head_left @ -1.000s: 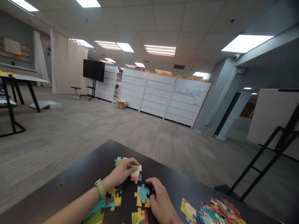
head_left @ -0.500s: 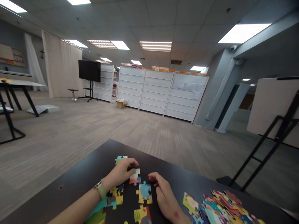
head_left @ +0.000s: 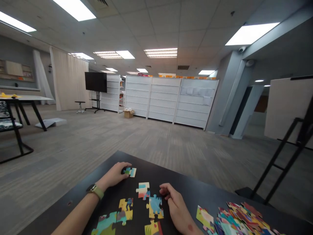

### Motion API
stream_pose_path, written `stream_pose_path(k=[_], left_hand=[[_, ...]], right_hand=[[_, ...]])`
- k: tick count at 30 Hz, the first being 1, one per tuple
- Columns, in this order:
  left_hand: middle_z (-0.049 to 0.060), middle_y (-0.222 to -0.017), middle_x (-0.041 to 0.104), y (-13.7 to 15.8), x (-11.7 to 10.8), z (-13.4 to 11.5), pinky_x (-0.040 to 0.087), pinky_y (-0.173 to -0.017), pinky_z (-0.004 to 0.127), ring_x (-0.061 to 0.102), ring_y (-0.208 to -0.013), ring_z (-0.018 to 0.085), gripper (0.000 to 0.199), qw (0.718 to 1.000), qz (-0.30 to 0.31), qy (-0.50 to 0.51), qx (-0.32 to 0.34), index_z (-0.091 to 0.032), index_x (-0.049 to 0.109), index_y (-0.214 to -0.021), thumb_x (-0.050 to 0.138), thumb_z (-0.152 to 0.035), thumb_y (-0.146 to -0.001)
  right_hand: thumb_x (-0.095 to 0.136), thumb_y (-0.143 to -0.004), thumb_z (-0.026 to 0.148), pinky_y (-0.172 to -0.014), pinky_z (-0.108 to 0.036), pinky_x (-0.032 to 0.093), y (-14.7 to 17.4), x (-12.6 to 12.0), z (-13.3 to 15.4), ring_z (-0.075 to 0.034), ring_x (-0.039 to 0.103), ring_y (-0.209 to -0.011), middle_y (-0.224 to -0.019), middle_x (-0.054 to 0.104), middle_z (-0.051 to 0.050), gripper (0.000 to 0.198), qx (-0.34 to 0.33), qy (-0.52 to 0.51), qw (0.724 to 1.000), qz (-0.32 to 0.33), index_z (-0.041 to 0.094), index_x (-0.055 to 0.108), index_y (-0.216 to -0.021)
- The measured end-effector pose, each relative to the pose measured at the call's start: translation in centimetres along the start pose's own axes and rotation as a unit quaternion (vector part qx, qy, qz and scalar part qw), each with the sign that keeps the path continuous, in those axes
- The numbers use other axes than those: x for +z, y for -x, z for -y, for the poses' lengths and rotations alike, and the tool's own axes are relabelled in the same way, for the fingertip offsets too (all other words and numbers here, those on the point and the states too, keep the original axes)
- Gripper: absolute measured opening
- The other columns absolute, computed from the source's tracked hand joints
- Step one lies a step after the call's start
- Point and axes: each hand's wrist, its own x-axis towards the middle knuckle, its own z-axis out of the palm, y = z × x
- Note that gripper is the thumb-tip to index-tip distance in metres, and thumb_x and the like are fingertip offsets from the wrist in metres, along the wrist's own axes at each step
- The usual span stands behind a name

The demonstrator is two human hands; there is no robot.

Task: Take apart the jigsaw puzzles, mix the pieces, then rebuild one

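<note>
My left hand (head_left: 117, 173), with a watch on a pale green band at the wrist, has its thumb and fingers closed on a blue, green and cream puzzle piece (head_left: 132, 172) at the table's far side. My right hand (head_left: 174, 201) rests on the table with fingers loosely curled and apart, nothing in them. Just left of it are a blue and yellow puzzle piece (head_left: 155, 206) and, touching that, a blue, white and pink piece (head_left: 143, 189). Joined yellow and teal pieces (head_left: 107, 221) lie near my left forearm. A yellow and red piece (head_left: 153, 227) is cut off by the lower edge.
A heap of loose puzzle pieces (head_left: 242, 218) lies on the dark table (head_left: 195, 187) at right, beside a yellow-green piece (head_left: 204, 217). A board on a black stand (head_left: 276, 166) stands beyond the right edge. White shelves (head_left: 162, 98) line the back.
My left hand has moved from the blue, white and pink piece to the left, onto the cream-edged piece. My right hand stays nearly still. The view has tilted slightly.
</note>
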Motion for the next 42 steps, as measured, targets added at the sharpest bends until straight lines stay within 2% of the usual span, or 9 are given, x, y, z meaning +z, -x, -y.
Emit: stream_pose_path(k=[5, 7, 11, 14, 17, 22, 27, 33, 42], left_hand=[[0.009, -0.1, 0.071, -0.8, 0.6, -1.5, 0.052, -0.086, 0.042, 0.067, -0.093, 0.029, 0.047, 0.998, 0.001, 0.07, 0.009, -0.017, 0.068, -0.113, 0.071, -0.037, -0.07], [0.008, -0.097, 0.071, -0.5, 2.1, -3.8, 0.054, -0.08, 0.037, 0.068, -0.088, 0.025, 0.041, 0.993, 0.019, 0.117, 0.025, -0.016, 0.066, -0.11, 0.065, -0.043, -0.079], [0.004, -0.092, 0.07, 1.5, 7.0, -9.6, 0.053, -0.069, 0.028, 0.066, -0.081, 0.02, 0.03, 0.978, 0.083, 0.172, 0.08, -0.018, 0.07, -0.102, 0.069, -0.041, -0.083], [0.002, -0.101, 0.069, 2.7, 8.7, -12.1, 0.051, -0.08, 0.029, 0.064, -0.09, 0.02, 0.033, 0.971, 0.111, 0.168, 0.125, -0.025, 0.071, -0.107, 0.08, -0.032, -0.076], [0.002, -0.117, 0.067, 2.9, 7.8, -11.9, 0.043, -0.099, 0.038, 0.057, -0.109, 0.027, 0.065, 0.972, 0.141, 0.092, 0.162, -0.033, 0.068, -0.119, 0.094, -0.035, -0.06], [0.001, -0.119, 0.066, 2.5, 6.0, -10.4, 0.035, -0.103, 0.041, 0.056, -0.114, 0.027, 0.037, 0.976, 0.166, -0.016, 0.139, -0.034, 0.074, -0.104, 0.088, -0.046, -0.072], [-0.002, -0.114, 0.067, 2.6, 6.6, -10.3, 0.035, -0.1, 0.037, 0.057, -0.11, 0.024, 0.036, 0.975, 0.164, -0.006, 0.147, -0.035, 0.074, -0.101, 0.09, -0.045, -0.07], [-0.004, -0.109, 0.068, 2.8, 7.0, -10.3, 0.038, -0.095, 0.032, 0.059, -0.103, 0.021, 0.061, 0.98, 0.143, 0.037, 0.131, -0.033, 0.067, -0.116, 0.096, -0.035, -0.063], [-0.004, -0.109, 0.07, 2.9, 6.8, -10.4, 0.038, -0.092, 0.03, 0.061, -0.102, 0.021, 0.056, 0.98, 0.14, 0.039, 0.133, -0.031, 0.069, -0.11, 0.097, -0.033, -0.061]], right_hand=[[0.043, -0.078, 0.018, -0.083, -0.035, 0.048, -0.4, -0.1, -0.2, -0.022, 0.064, -0.094, -0.096, 0.068, -0.005, 0.033, 0.022, -0.056, 0.998, -0.027, 0.021, 0.063, -0.104], [0.049, -0.085, 0.026, -0.08, -0.034, 0.049, -0.5, 0.0, 0.0, -0.022, 0.065, -0.093, -0.1, 0.069, -0.006, 0.031, 0.032, -0.077, 0.996, -0.035, 0.021, 0.064, -0.111], [0.063, -0.084, 0.038, -0.071, -0.031, 0.049, -0.4, 0.0, 0.8, -0.022, 0.065, -0.089, -0.111, 0.069, -0.007, 0.06, 0.025, -0.095, 0.995, -0.033, 0.022, 0.051, -0.141], [0.06, -0.085, 0.029, -0.078, -0.032, 0.048, -0.2, -0.3, 1.3, -0.022, 0.067, -0.087, -0.099, 0.073, -0.004, 0.039, 0.008, -0.046, 0.998, -0.043, 0.021, 0.066, -0.122], [0.054, -0.085, 0.024, -0.082, -0.033, 0.048, -0.1, -0.6, 1.4, -0.023, 0.068, -0.088, -0.093, 0.075, -0.004, 0.021, 0.013, 0.027, 0.997, -0.072, 0.02, 0.072, -0.096], [0.052, -0.084, 0.022, -0.083, -0.034, 0.047, -0.3, -0.2, 0.5, -0.024, 0.069, -0.089, -0.091, 0.076, -0.003, 0.021, 0.036, 0.12, 0.991, -0.053, 0.022, 0.072, -0.089], [0.052, -0.086, 0.027, -0.088, -0.034, 0.047, -0.6, 0.1, 0.0, -0.025, 0.069, -0.094, -0.096, 0.076, -0.005, 0.023, 0.028, 0.138, 0.989, -0.054, 0.021, 0.072, -0.094], [0.052, -0.086, 0.025, -0.089, -0.033, 0.046, -0.6, 0.0, 0.3, -0.024, 0.067, -0.096, -0.097, 0.074, -0.004, 0.022, 0.034, 0.141, 0.989, -0.031, 0.022, 0.071, -0.096], [0.06, -0.081, 0.018, -0.091, -0.036, 0.041, -0.7, 0.6, 0.9, -0.024, 0.06, -0.101, -0.099, 0.068, -0.003, 0.012, 0.042, 0.23, 0.972, -0.023, 0.022, 0.07, -0.085]])
